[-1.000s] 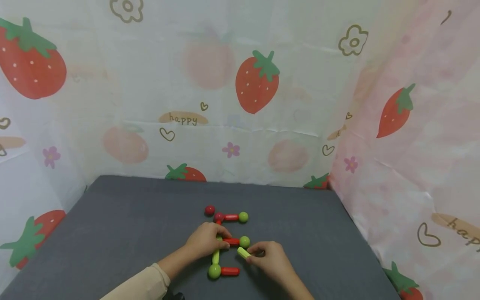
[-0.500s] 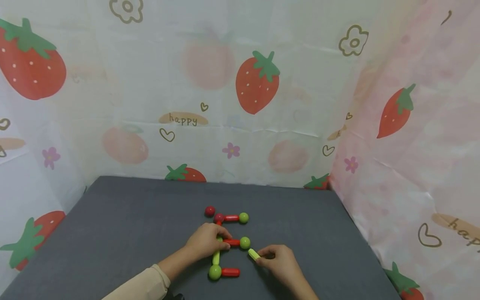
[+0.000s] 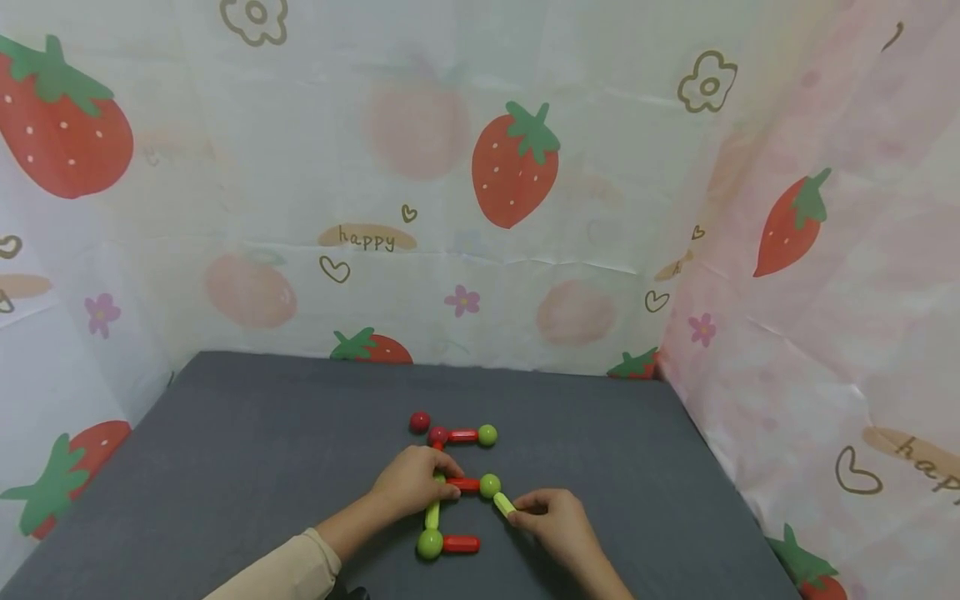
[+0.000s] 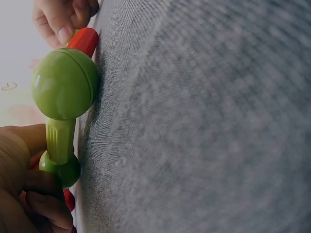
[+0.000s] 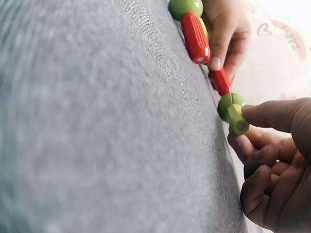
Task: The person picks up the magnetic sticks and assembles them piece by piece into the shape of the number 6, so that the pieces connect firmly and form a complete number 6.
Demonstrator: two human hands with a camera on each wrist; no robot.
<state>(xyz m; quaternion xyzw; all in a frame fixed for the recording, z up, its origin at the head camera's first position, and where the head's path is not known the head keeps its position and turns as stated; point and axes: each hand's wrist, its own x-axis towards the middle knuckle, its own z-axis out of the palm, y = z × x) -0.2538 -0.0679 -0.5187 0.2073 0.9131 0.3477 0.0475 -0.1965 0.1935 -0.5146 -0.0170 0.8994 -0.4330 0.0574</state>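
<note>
Magnetic building rods and balls form an E-like figure on the table. My left hand [image 3: 415, 482] grips the middle of it, thumb and index finger about the near end of the red magnetic rod [image 3: 467, 484]; the middle joint's green ball [image 4: 60, 170] is partly covered by fingers. At that red rod's other end sits a green ball [image 3: 490, 486]. My right hand [image 3: 555, 525] pinches a yellow-green magnetic rod [image 3: 504, 505] between thumb and fingers. This rod's far end meets the green ball, slanting toward the lower right. A pale disc shows on its near end in the right wrist view.
A lower green ball [image 3: 430, 544] carries a short red rod [image 3: 461, 544] pointing right. At the top, a red ball [image 3: 438, 436] joins another red rod and green ball [image 3: 487, 435]. One loose-looking red ball [image 3: 420, 422] lies beside it. Strawberry-print cloth [image 3: 465, 275] walls the dark table [image 3: 285, 433].
My right hand first drew the yellow-green rod right, away from the figure, then brought it slightly back left until its end met the green ball. My left hand stays put.
</note>
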